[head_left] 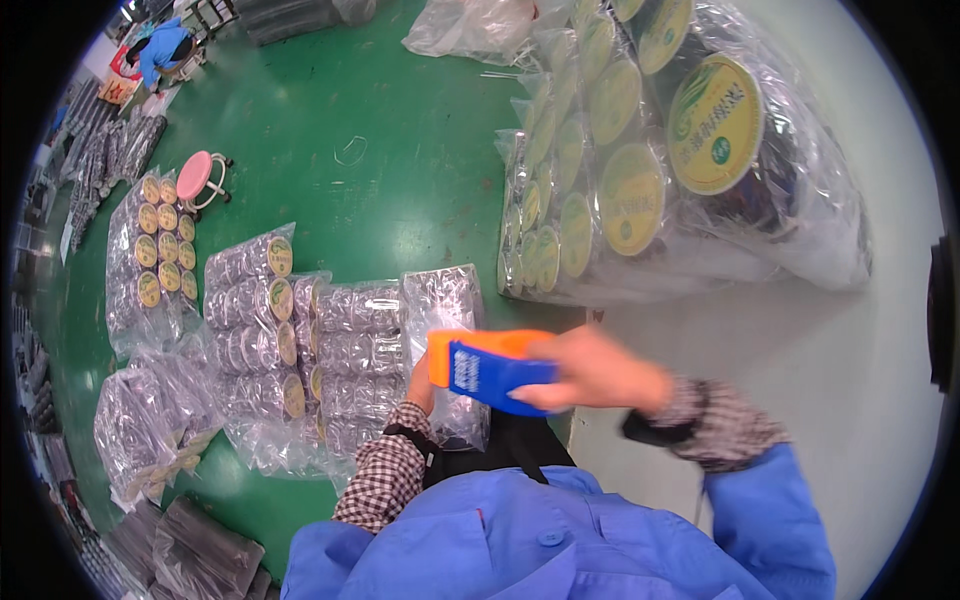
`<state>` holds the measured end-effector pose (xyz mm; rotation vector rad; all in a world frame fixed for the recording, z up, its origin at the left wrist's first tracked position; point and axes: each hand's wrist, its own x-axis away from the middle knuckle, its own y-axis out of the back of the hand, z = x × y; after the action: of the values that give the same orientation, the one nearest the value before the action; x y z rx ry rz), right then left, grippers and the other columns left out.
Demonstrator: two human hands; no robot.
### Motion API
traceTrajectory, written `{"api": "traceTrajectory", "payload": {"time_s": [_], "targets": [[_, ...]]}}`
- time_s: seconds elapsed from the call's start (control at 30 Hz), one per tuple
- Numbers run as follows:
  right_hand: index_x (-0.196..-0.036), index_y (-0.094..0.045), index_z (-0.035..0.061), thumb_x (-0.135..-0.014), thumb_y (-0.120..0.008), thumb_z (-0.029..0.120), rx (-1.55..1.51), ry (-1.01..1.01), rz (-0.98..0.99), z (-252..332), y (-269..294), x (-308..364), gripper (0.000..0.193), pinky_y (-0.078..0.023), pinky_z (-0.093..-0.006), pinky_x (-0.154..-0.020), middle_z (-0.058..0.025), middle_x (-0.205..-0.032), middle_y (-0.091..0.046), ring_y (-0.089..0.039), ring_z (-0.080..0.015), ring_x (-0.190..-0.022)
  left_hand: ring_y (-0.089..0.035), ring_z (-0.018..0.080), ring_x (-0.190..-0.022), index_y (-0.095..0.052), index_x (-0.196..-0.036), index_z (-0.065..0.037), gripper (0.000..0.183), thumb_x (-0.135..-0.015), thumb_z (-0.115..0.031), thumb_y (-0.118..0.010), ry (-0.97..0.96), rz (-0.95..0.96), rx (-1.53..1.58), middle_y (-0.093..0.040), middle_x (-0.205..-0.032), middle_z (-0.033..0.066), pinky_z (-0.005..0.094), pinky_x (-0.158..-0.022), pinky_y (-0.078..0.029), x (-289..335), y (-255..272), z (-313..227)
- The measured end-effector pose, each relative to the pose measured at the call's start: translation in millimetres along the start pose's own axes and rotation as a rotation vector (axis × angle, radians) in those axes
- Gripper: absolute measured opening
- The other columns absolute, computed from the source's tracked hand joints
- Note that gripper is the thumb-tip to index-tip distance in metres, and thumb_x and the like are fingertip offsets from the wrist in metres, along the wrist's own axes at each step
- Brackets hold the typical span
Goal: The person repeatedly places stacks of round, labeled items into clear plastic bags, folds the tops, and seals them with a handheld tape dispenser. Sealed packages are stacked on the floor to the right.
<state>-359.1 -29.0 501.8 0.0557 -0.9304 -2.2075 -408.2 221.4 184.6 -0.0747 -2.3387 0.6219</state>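
Blue jacket point(545, 545), printed orange-blue tool point(488, 372) at hands point(590, 368), yellow labels point(716, 125)

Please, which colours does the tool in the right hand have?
The tool in the right hand is orange and blue; it shows best in the head view.

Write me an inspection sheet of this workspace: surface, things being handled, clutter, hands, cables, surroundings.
Surface: green floor, with wrapped packs standing on it.
Things handled: orange-and-blue handheld tool, seen in front of a clear-wrapped pack; contact unclear.
Clutter: crumpled clear plastic at left; pale plastic sheeting at the top.
Hands: right hand grips the tool, blurred; left hand is beside the pack, partly hidden, grip unclear.
Cables: nothing seen.
Surroundings: stack of yellow-labelled wrapped packs, upper right; pink stool and another person in blue, upper left.
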Motion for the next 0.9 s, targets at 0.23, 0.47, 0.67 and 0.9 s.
{"api": "traceTrajectory", "payload": {"time_s": [0.23, 0.47, 0.67, 0.9], "targets": [[-0.107, -0.063, 0.0011, -0.082, -0.066, 0.045, -0.336, -0.065, 0.201, -139.4, -91.4, -34.9, 0.051, -0.048, -0.0409, -0.067, -0.0216, -0.079, -0.063, -0.062, -0.0367, -0.071, -0.053, 0.02, -0.119, -0.051, -0.128, 0.004, 0.049, -0.103, -0.037, -0.042, 0.051, 0.214, 0.212, -0.055, -0.131, 0.0108, 0.0362, -0.108, -0.036, 19.9, -7.8, -17.4], [-0.104, -0.064, 0.0034, -0.078, -0.068, 0.053, -0.125, -0.175, 0.107, -183.0, -74.8, 8.3, 0.056, -0.05, -0.0423, -0.07, -0.019, -0.08, -0.066, -0.064, -0.0358, -0.077, -0.058, 0.0075, -0.074, -0.063, -0.083, -0.004, 0.02, -0.096, -0.017, -0.06, -0.076, -0.346, 0.09, -0.063, -0.08, 0.0024, 0.0271, -0.073, -0.051, 5.9, -10.8, 13.1], [-0.106, -0.065, 0.005, -0.074, -0.071, 0.046, 0.23, -0.601, 0.177, -302.9, -136.6, 47.3, 0.052, -0.049, -0.0437, -0.083, -0.0178, -0.095, -0.068, -0.065, -0.0337, -0.092, -0.057, 0.0161, -0.092, -0.058, -0.094, -0.001, 0.037, -0.091, -0.037, -0.066, -0.014, -0.611, -1.084, -0.062, -0.091, 0.0066, 0.0379, -0.081, -0.048, 11.7, -55.7, -3.0], [-0.095, -0.071, 0.0065, -0.079, -0.065, 0.028, 0.472, -0.822, 0.107, -334.1, -329.3, -18.2, 0.027, -0.05, -0.0513, -0.074, -0.0145, -0.086, -0.071, -0.068, -0.0352, -0.083, -0.039, 0.0276, -0.132, -0.031, -0.142, 0.005, 0.078, -0.09, -0.042, -0.065, 0.128, -0.446, -0.59, -0.041, -0.143, 0.0194, 0.037, -0.109, -0.031, -22.0, -32.1, 31.6]]}}
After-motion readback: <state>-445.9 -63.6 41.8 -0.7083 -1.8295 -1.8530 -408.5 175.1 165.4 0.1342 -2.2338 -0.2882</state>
